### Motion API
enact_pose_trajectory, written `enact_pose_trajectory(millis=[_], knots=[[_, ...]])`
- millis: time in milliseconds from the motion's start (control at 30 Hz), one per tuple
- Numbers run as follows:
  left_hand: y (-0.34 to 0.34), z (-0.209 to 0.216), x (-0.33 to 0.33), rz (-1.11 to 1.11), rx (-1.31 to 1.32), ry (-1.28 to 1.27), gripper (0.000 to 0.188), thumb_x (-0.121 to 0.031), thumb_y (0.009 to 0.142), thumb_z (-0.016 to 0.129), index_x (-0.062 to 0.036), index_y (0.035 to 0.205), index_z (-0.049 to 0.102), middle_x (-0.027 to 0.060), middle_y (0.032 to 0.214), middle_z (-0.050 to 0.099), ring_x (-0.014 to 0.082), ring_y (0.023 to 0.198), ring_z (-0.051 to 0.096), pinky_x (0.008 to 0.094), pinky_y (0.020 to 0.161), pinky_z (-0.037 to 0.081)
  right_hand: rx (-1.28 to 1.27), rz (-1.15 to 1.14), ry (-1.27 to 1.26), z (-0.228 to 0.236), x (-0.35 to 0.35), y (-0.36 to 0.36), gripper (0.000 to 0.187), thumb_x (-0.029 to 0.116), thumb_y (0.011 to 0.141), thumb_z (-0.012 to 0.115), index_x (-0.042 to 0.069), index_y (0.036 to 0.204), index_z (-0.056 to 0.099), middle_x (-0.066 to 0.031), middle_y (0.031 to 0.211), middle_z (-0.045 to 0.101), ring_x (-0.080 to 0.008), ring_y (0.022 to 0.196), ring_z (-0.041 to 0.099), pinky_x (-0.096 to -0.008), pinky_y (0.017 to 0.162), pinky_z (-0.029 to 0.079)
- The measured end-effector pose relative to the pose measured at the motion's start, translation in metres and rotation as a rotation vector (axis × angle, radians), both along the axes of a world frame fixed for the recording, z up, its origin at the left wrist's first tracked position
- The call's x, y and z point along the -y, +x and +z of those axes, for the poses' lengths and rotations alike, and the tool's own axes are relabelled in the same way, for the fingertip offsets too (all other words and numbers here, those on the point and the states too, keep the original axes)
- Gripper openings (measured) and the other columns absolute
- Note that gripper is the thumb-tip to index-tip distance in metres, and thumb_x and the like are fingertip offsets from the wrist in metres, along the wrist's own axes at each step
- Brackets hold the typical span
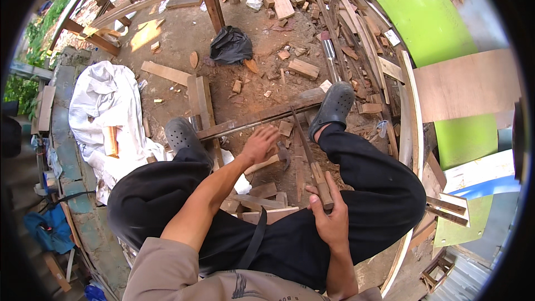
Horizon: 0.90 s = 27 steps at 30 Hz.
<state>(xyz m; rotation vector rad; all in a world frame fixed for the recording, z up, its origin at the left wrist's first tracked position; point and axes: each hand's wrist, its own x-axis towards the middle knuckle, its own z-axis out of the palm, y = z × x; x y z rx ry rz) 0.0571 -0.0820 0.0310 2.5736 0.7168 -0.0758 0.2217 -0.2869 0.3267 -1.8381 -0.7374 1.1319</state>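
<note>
My right hand (330, 212) is closed round the wooden handle of a tool with a long, thin, dark blade (301, 134). The blade looks edge-on, so its exact kind cannot be told. Its tip points away from me and reaches a narrow wooden board (253, 121) that runs crosswise between my feet. My left hand (261, 145) hovers just on the near side of that board, fingers stretched out and holding nothing. At the board's two ends are my feet in dark clogs, the left clog (186, 139) and the right clog (335, 103).
Wood offcuts (304, 69) litter the dirt floor. A black plastic bag (230, 45) lies ahead, near a wooden leg (212, 5). White cloth (103, 106) drapes at left beside a low block wall (83, 212). Long timber strips (368, 44) and green sheets (415, 11) stand at right.
</note>
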Motion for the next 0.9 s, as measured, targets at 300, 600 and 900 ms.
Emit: enact_pose_trajectory(millis=[300, 600, 900], knots=[[-0.051, 0.009, -0.066, 0.795, -0.08, -0.109, 0.049, -0.04, 0.094, 0.063, -0.0079, 0.13, 0.07, 0.0163, 0.147, 0.058, 0.0363, 0.138, 0.052, 0.0501, 0.115, 0.038, 0.043, 0.074, -0.025, 0.0, 0.0, -0.021, 0.061, 0.01, 0.097, 0.067, -0.008, 0.151, 0.044, -0.0176, 0.108, 0.078, -0.0195, 0.102, 0.074, -0.0316, 0.091, 0.055], [-0.073, -0.002, -0.1, 0.694, -0.091, -0.24, 0.031, -0.032, 0.095, 0.064, -0.0116, 0.115, 0.077, 0.0157, 0.112, 0.075, 0.036, 0.108, 0.07, 0.044, 0.092, 0.055, 0.044, 0.15, 0.036, 0.0, 0.002, -0.029, 0.065, 0.017, 0.097, 0.068, -0.007, 0.152, 0.042, -0.0257, 0.104, 0.075, -0.0379, 0.101, 0.075, -0.0394, 0.087, 0.058], [-0.071, 0.001, -0.105, 0.385, -0.176, 0.161, 0.024, -0.032, 0.094, 0.066, -0.0106, 0.098, 0.077, 0.0132, 0.103, 0.072, 0.0331, 0.101, 0.07, 0.046, 0.084, 0.056, 0.113, 0.159, 0.053, 0.001, -0.001, -0.035, 0.065, 0.017, 0.098, 0.068, -0.006, 0.152, 0.042, -0.0269, 0.101, 0.075, -0.0396, 0.097, 0.076, -0.0409, 0.083, 0.059]])
